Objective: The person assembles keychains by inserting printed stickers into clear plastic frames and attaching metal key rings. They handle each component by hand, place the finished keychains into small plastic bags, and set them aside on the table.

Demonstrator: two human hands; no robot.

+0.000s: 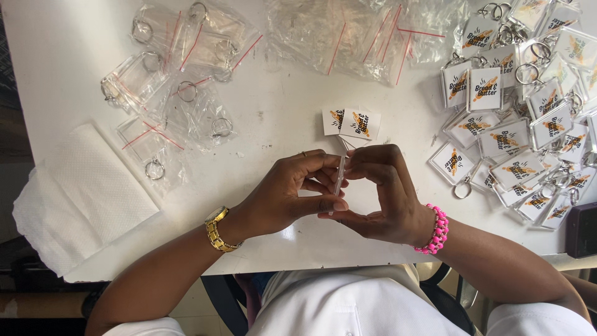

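Where both hands' grips meet, the clear keychain case stands edge-on.

Both hands pinch clear keychain case edge-on.

A white table carries clear bagged keyring cases at upper left, empty plastic bags at top centre, and a folded paper towel on the left edge. A pile of finished keyrings fills the right side, with a dark phone at the far right edge.
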